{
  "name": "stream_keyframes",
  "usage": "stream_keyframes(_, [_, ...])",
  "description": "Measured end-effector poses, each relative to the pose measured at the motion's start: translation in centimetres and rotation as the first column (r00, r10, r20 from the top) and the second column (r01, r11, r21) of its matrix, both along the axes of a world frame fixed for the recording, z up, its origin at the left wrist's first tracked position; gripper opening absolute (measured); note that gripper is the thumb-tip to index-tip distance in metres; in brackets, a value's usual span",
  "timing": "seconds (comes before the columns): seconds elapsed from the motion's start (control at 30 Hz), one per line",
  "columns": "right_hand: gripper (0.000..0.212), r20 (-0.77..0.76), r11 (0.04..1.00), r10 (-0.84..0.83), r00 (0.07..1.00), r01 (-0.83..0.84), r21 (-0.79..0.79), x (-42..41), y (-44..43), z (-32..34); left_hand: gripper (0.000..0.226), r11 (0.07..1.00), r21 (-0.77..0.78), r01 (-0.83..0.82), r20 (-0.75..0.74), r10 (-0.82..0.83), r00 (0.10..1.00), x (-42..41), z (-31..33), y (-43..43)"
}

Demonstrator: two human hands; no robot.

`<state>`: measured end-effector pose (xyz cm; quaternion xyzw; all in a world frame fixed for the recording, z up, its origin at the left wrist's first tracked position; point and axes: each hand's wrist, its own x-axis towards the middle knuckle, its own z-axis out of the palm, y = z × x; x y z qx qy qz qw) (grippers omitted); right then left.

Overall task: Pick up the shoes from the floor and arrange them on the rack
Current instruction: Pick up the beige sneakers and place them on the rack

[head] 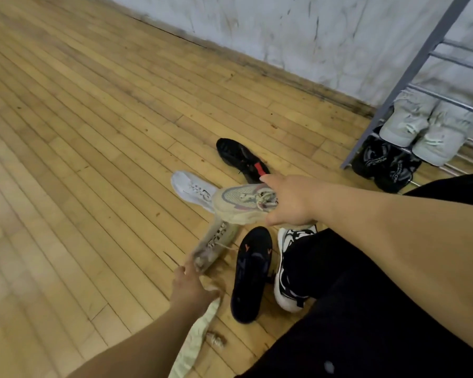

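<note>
Beige sneaker (pixel 235 204) aloft, shoes (pixel 250 274) below

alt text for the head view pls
The right hand grips a beige sneaker above the wooden floor while the left hand reaches for a second beige sneaker. A white sneaker and a black shoe lie beyond; the metal rack at right holds a pale pair and a black pair.

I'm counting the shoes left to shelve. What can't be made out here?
Head view:
Rack: cut off by the right edge, so its full load is unseen.
White and black shoe: partly hidden by the black trouser leg.
White shoe: heel hidden behind the beige shoe in the right hand.
Left hand: blurred; whether it grips the second beige shoe is unclear.
</note>
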<state>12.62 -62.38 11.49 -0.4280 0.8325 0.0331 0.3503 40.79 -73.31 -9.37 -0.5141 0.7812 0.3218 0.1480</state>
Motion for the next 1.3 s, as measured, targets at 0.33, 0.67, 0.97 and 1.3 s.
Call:
stream_keyframes(0.33, [0.112, -0.039, 0.976, 0.197, 0.98, -0.193, 0.102, 0.6, -1.7, -1.2, 0.117, 0.986, 0.009, 0.168, 0.2, -0.166, 0.966, 1.7, -4.0, 2.5])
stream_keyframes(0.67, [0.114, -0.047, 0.992, 0.113, 0.992, -0.11, 0.059, -0.5, -2.4, -0.8, 0.095, 0.924, -0.042, 0.379, 0.133, -0.371, 0.919, -0.9, 3.6, 0.6])
stream_keyframes(0.97, [0.11, 0.002, 0.906, -0.356, 0.934, 0.346, -0.242, -3.7, -0.3, 5.6, 0.089, 0.938, -0.273, 0.211, -0.502, -0.327, 0.801, -9.5, 22.4, -3.9])
stream_keyframes(1.3, [0.091, -0.067, 0.486, -0.759, 0.647, 0.495, -0.721, -8.5, 19.7, 22.9, 0.08, 0.711, -0.543, 0.446, -0.723, -0.667, 0.183, -25.6, 38.3, 5.5])
